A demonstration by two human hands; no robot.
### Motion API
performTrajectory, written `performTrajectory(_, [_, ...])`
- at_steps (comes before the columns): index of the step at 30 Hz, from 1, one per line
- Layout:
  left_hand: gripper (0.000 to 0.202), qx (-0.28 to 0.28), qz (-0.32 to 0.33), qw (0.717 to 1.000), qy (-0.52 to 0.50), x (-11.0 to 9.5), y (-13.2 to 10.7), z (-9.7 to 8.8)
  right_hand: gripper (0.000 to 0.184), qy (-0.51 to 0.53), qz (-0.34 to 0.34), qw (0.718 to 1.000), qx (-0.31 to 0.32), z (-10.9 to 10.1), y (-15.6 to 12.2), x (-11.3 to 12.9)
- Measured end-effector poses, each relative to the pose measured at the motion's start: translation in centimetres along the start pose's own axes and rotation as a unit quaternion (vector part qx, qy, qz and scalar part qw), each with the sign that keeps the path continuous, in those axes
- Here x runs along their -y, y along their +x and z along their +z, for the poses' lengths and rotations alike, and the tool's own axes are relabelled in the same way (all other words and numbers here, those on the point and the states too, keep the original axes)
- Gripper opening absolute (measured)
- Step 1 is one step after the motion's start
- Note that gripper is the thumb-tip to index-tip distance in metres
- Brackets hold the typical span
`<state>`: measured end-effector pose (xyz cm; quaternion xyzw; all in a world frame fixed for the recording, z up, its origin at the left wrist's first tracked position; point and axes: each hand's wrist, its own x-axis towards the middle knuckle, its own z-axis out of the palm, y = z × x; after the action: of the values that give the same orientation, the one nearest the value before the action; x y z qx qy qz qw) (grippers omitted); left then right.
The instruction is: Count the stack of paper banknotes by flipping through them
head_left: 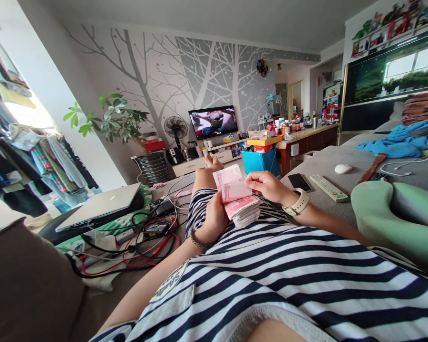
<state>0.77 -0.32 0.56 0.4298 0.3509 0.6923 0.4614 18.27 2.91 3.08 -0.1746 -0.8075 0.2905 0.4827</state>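
Observation:
A thick stack of pinkish-red banknotes (245,213) is folded over above my lap, its layered edges facing me. My left hand (215,216) grips the stack from the left side, thumb on top. One banknote (231,184) stands raised from the stack, its pale end pointing up and away. At its right edge my right hand (266,186) pinches the note between thumb and curled fingers. Striped cloth (271,256) covers my body and thighs beneath both hands.
Right of me on the grey sofa lie a phone (299,182), a remote control (328,188), a white mouse (343,168) and a green neck pillow (395,218). On the left are tangled cables (153,237) and a closed laptop (102,205). A blue box (259,162) stands ahead.

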Motion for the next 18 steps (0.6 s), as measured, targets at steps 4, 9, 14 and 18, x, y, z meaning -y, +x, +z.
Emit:
performTrajectory(4, [0.014,-0.022,-0.005,1.0,0.013,-0.9,-0.8,0.7,0.035,0.001,0.004,1.0,0.002,0.0,0.0,0.0])
performTrajectory(9, [0.013,-0.034,-0.007,0.999,0.018,-1.2,-1.0,0.8,0.034,0.002,0.003,1.0,0.005,0.0,0.0,0.0])
performTrajectory(14, [0.012,-0.025,-0.011,1.0,-0.012,-0.7,-0.5,0.6,0.035,0.001,0.004,1.0,0.006,0.0,0.0,0.0])
performTrajectory(18, [0.012,-0.036,-0.009,0.999,0.0,-1.1,-0.8,0.9,0.035,0.006,0.005,1.0,0.005,0.0,0.0,0.0])
